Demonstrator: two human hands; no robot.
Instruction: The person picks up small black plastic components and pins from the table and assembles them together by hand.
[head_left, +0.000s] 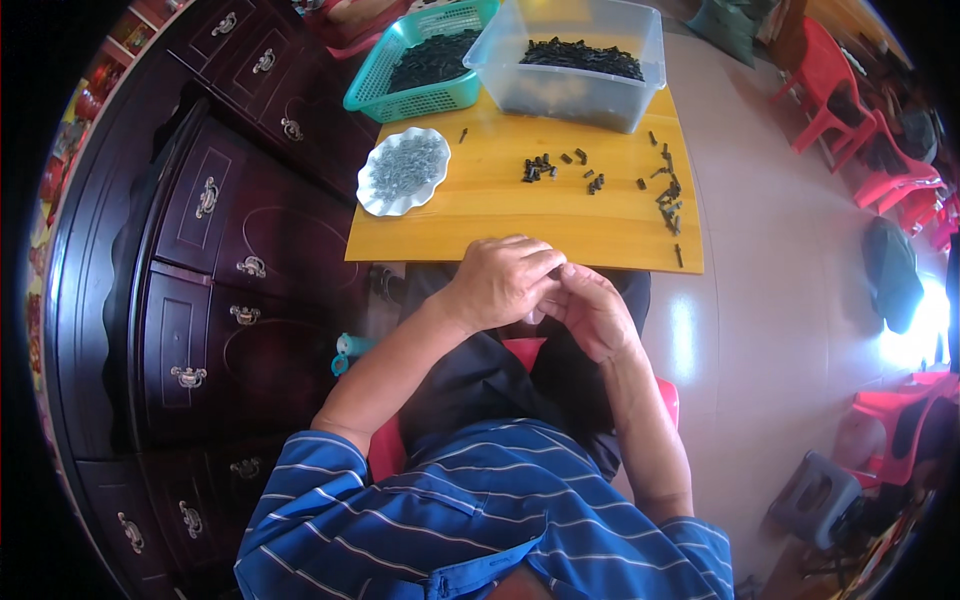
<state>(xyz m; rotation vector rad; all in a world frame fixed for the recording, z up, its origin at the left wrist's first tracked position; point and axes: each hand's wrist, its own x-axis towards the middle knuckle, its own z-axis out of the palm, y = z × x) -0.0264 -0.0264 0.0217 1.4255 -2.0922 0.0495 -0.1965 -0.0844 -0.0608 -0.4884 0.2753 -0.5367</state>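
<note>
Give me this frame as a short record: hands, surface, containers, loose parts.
left: left hand, fingers curled, meeting the other at the fingertips
right: right hand, fingers bent inward
held item: hidden by fingers, cannot tell
surface: yellow wooden table, hands at its near edge
near-left container: white wavy-rimmed dish, small translucent pieces inside
far containers: green basket and clear bin, dark pieces in both
loose parts: small black pieces mid-table, more along the right edge

Table (400, 242): one
Hands (503, 283), near edge: two
Teal basket (420, 103), far left corner: one
Clear bin (560, 103), far edge: one
White plate (398, 208), left edge: one
Lone black piece (463, 135), right of plate: one
Black pieces (673, 188), right edge: over ten; mid-table: over ten
</note>
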